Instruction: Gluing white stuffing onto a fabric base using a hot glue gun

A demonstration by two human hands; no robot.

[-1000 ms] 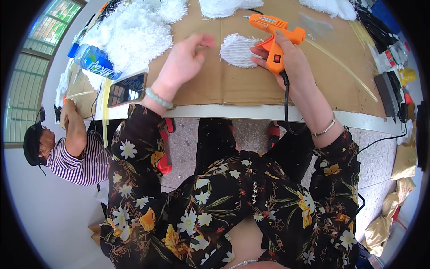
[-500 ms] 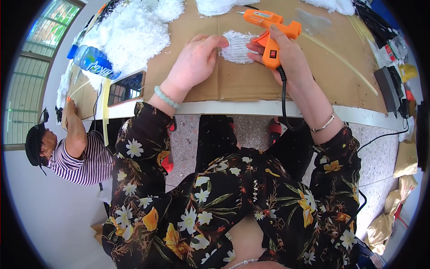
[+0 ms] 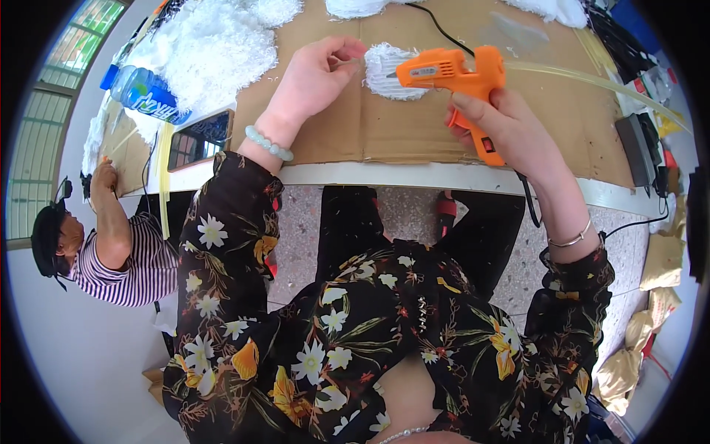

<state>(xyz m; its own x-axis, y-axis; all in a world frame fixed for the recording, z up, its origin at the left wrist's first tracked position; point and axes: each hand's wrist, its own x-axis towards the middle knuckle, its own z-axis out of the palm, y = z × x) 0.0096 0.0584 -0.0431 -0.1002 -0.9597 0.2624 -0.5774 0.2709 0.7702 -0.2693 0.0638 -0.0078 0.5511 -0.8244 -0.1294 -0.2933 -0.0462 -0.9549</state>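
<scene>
My right hand [image 3: 510, 122] is wrapped round the handle of an orange hot glue gun [image 3: 477, 85]. A long pale glue stick [image 3: 592, 76] runs out of the gun's back to the right. The nozzle points left, over a small white fringed piece [image 3: 384, 70] with ridged rows, lying on cardboard. Just left of that piece, my left hand [image 3: 314, 74] has its thumb and fingertips drawn together in a pinch. Whatever sits between those fingertips is too small to make out. The gun covers the right part of the white piece.
Brown cardboard [image 3: 310, 137] covers the table. At the left are a heap of white shreds [image 3: 214, 55], a blue-capped bottle [image 3: 144, 92] and a phone [image 3: 200, 140]. A dark grey box [image 3: 637, 148] stands at the right edge. A person in a striped shirt [image 3: 129, 259] works at the left.
My right hand has moved right and slightly down, away from the white piece. The glue gun's nozzle has come down over that piece. My left hand has shifted slightly left and up.
</scene>
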